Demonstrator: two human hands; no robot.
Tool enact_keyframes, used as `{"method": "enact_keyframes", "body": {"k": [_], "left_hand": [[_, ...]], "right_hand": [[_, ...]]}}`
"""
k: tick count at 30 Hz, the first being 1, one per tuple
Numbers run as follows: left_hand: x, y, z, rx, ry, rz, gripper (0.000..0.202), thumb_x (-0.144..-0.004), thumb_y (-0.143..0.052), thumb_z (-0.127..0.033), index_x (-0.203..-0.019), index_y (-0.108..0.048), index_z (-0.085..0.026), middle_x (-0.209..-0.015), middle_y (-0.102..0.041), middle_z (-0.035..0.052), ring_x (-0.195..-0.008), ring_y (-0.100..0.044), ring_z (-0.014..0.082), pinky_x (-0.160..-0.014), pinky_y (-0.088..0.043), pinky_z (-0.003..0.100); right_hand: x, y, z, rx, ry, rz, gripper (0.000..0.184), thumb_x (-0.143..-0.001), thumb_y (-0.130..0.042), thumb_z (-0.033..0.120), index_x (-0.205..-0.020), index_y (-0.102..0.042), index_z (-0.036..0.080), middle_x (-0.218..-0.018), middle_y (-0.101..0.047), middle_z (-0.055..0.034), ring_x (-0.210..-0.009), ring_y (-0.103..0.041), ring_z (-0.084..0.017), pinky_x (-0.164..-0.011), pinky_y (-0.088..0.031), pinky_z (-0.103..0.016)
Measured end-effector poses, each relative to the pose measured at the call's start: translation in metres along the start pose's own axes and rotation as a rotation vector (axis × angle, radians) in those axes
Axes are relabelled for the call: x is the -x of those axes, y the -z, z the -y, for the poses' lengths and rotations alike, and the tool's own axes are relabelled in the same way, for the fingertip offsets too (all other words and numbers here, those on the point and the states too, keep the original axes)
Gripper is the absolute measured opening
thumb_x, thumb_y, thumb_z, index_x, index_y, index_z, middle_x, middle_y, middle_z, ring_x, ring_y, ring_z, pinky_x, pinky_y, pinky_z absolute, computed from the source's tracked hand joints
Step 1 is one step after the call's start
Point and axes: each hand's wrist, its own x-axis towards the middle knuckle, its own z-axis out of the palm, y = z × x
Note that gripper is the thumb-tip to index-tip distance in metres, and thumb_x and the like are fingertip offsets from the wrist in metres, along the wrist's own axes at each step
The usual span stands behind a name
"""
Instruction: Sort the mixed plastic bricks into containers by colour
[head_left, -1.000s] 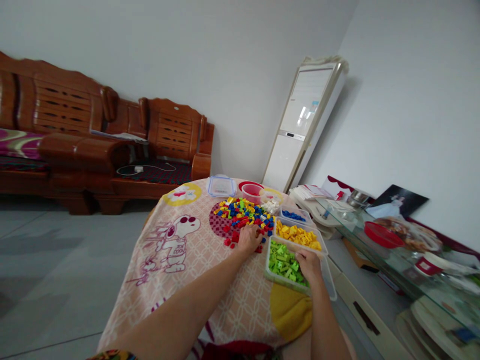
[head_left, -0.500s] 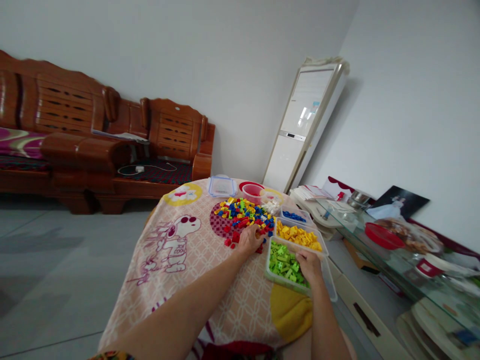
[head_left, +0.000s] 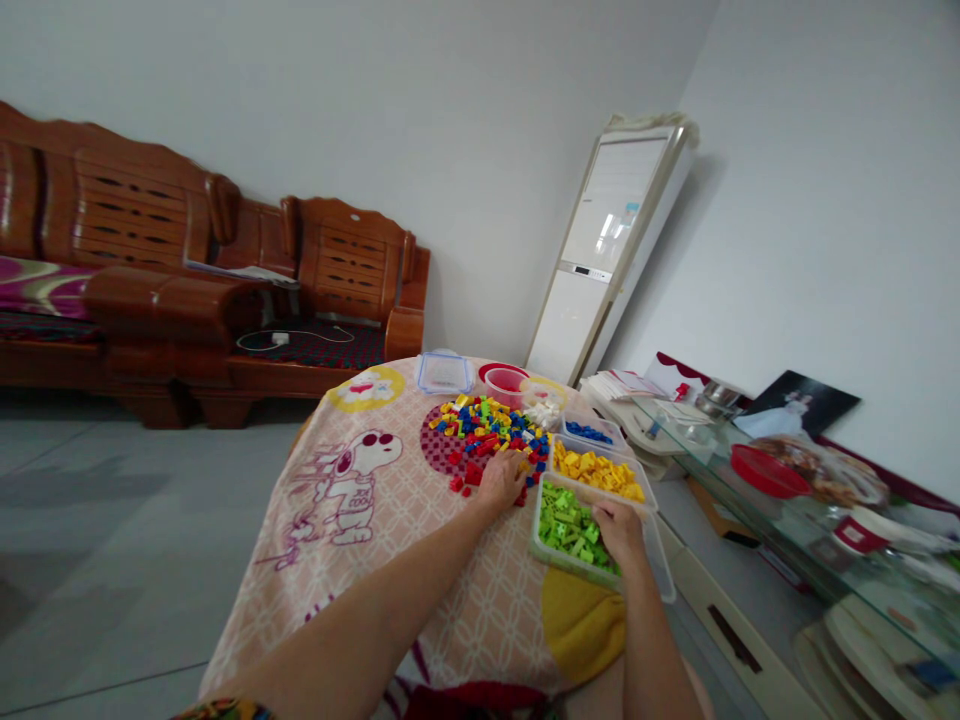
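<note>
At the near right edge of a mixed pile of toy building bricks (head_left: 487, 428), my left hand (head_left: 502, 480) reaches in with bent fingers. Its fingertips touch the pile, and whatever lies between them is hidden. My right hand (head_left: 619, 530) is closed over the right side of a clear plastic box of green bricks (head_left: 570, 530); its curled fingers hide what they hold, if anything. Behind that box sits a container of yellow bricks (head_left: 596, 472), and farther back a smaller one of blue bricks (head_left: 587, 432). Loose red bricks (head_left: 471, 474) lie left of my left hand.
White bricks (head_left: 543, 414) form a small heap behind the pile. A pink-red bowl (head_left: 506, 384) and a clear lid (head_left: 444, 374) stand at the table's far edge. A patterned cloth (head_left: 442, 590) covers the table. To the right is a cluttered glass shelf (head_left: 750, 510).
My left hand's fingers have shifted slightly at the edge of the pile. My right hand stays at the green-brick box, almost unmoved.
</note>
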Motion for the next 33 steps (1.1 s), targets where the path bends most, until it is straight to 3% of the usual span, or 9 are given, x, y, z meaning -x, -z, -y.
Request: {"method": "enact_keyframes", "body": {"k": [3,6,13,21,27,33], "left_hand": [[-0.002,0.003,-0.006,-0.054,-0.083,0.108,0.026,-0.093,-0.043,-0.024,-0.1,-0.069,-0.021,-0.098,-0.068,0.0066,-0.096,-0.058,0.0191,-0.091,-0.044,0.033],[-0.003,0.007,-0.008,-0.069,-0.054,0.139,0.027,-0.093,-0.043,-0.024,-0.091,-0.07,-0.021,-0.092,-0.067,0.0069,-0.091,-0.057,0.0189,-0.088,-0.043,0.032],[-0.001,0.007,-0.005,0.026,0.027,0.083,0.018,-0.089,-0.052,-0.028,-0.091,-0.067,-0.018,-0.091,-0.069,0.006,-0.09,-0.059,0.0185,-0.083,-0.042,0.029],[0.0,0.01,-0.005,0.062,-0.006,0.092,0.021,-0.091,-0.051,-0.031,-0.089,-0.07,-0.02,-0.092,-0.069,0.0056,-0.088,-0.06,0.0169,-0.082,-0.042,0.027],[0.003,0.014,-0.008,0.098,0.022,-0.017,0.02,-0.089,-0.053,-0.03,-0.091,-0.071,-0.021,-0.092,-0.067,0.0067,-0.092,-0.059,0.0189,-0.083,-0.043,0.03],[-0.021,-0.002,-0.026,0.292,0.069,-0.066,0.017,-0.083,-0.056,-0.018,-0.091,-0.07,-0.018,-0.091,-0.067,0.0053,-0.082,-0.061,0.015,-0.077,-0.048,0.026]], "right_hand": [[0.001,0.001,0.002,0.003,-0.003,-0.006,0.033,-0.079,-0.045,0.029,-0.079,-0.076,0.017,-0.084,-0.075,-0.0085,-0.081,-0.065,-0.022,-0.074,-0.043,-0.027],[0.002,0.002,0.003,0.004,-0.011,-0.009,0.032,-0.08,-0.046,0.028,-0.078,-0.076,0.017,-0.083,-0.075,-0.0084,-0.081,-0.066,-0.022,-0.073,-0.043,-0.027],[0.002,0.003,0.005,0.004,-0.014,-0.015,0.032,-0.08,-0.046,0.03,-0.077,-0.076,0.018,-0.08,-0.074,-0.0071,-0.079,-0.065,-0.022,-0.073,-0.044,-0.027],[0.001,0.004,0.004,0.006,-0.001,-0.005,0.033,-0.078,-0.045,0.032,-0.071,-0.074,0.018,-0.076,-0.072,-0.007,-0.075,-0.063,-0.021,-0.07,-0.043,-0.028],[0.0,0.003,0.003,0.005,0.005,-0.01,0.033,-0.078,-0.044,0.031,-0.07,-0.073,0.018,-0.075,-0.072,-0.0068,-0.075,-0.063,-0.021,-0.069,-0.042,-0.027],[-0.002,0.0,0.0,0.007,0.009,-0.002,0.032,-0.079,-0.045,0.03,-0.071,-0.074,0.019,-0.075,-0.072,-0.0063,-0.075,-0.064,-0.021,-0.068,-0.043,-0.027]]}}
